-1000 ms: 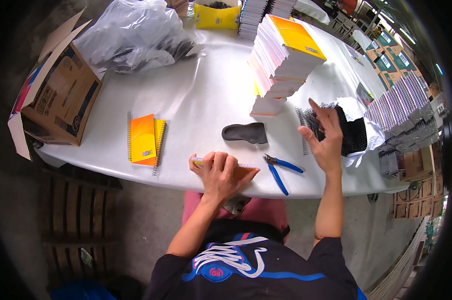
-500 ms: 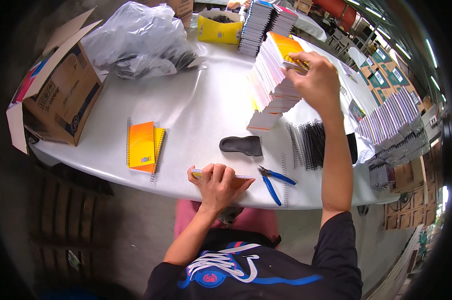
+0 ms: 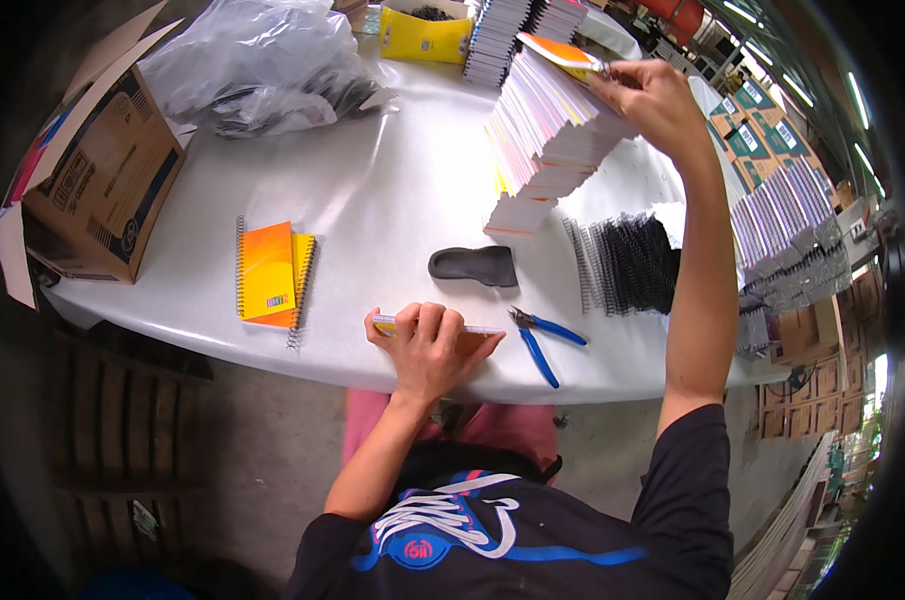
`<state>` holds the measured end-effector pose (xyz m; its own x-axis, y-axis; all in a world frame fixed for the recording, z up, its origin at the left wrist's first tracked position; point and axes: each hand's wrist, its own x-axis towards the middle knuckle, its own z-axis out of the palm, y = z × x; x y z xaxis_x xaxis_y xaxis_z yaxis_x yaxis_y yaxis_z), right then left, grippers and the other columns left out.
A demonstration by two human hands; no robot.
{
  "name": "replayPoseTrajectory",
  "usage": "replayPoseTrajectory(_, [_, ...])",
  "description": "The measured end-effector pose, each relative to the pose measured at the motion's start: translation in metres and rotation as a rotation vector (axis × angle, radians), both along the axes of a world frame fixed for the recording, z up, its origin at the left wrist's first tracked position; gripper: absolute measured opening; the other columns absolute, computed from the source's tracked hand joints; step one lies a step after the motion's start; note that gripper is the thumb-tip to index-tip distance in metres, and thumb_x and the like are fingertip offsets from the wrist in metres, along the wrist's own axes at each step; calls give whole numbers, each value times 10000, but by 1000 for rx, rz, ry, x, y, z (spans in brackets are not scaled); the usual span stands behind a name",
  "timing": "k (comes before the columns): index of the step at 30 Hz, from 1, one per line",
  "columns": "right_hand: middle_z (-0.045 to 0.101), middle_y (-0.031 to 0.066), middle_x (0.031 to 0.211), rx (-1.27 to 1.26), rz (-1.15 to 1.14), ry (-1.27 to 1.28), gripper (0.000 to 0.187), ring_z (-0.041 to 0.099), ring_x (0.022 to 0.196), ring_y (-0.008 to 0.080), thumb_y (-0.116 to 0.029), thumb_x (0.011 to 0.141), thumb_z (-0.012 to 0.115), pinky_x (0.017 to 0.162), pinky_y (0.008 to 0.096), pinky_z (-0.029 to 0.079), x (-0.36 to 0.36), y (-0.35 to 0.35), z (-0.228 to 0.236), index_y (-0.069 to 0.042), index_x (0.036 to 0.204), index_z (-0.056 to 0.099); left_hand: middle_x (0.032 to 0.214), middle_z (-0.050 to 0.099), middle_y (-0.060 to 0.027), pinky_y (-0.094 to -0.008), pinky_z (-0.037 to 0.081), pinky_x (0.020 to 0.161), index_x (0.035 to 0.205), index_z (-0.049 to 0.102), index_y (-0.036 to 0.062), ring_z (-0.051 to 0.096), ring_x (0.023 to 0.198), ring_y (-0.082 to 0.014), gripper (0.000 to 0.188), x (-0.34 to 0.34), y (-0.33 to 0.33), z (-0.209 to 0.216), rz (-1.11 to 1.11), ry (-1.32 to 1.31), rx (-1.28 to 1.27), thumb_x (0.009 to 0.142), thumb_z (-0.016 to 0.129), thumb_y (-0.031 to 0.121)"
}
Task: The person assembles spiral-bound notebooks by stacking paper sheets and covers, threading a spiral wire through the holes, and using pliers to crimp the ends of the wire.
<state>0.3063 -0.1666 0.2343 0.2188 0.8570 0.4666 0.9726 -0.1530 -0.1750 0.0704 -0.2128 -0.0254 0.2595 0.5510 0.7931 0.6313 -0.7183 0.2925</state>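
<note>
My left hand (image 3: pixel 427 355) is closed around a thin pad of bound sheets (image 3: pixel 384 325), held edge-on at the table's near edge; its fingers hide most of it. Out at the tall stack of unbound paper blocks (image 3: pixel 542 135), my right hand (image 3: pixel 657 105) pinches the right edge of the top orange-covered block (image 3: pixel 557 50), which looks slightly raised at that side. Blue-handled cutting pliers (image 3: pixel 540 345) lie to the right of my left hand. Just beyond that hand is a dark, sole-shaped pad (image 3: pixel 472 266). Black spiral binding coils (image 3: pixel 627 262) lie below my right forearm.
Two spiral notebooks (image 3: pixel 268 265), orange and yellow, overlap on the left of the white-covered table (image 3: pixel 372 220). An open cardboard box (image 3: pixel 107 185), a clear plastic bag (image 3: pixel 262 60) and a yellow box (image 3: pixel 425 35) stand beyond. Stacked spiral notebooks (image 3: pixel 787 220) rise at the right.
My right hand has moved outward to the right, its grip shifting to the top block's right edge. My left hand keeps its hold. The whole view has shifted slightly.
</note>
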Motion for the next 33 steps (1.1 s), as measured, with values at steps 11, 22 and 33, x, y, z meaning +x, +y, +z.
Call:
replayPoseTrajectory(11, [668,180,850,32,25,-116,278,660,747,316,-157,783,511,715,396,536,1,-15,-3,-141,981,706,821,505,8,-520,214,893,708,503,165,449,935,-204,466,0,-1,-1,-48,-12,-6,581,780,517])
replayPoseTrajectory(22, [633,78,756,-364,477,626,336,591,664,192,-334,825,683,609,303,465,-58,-179,-90,-54,1010,680,841,502,10,-507,229,876,746,507,172,449,905,-197,506,-5,1,-9,-8,8,12,593,762,582])
replayPoseTrajectory(33, [543,116,1171,-385,-121,522,354,511,1132,312,-200,747,725,851,406,478,-78,-278,-365,-108,1076,634,835,491,-2,-494,233,831,704,497,168,439,911,-228,471,-7,-5,-1,-78,9,-48,504,789,478])
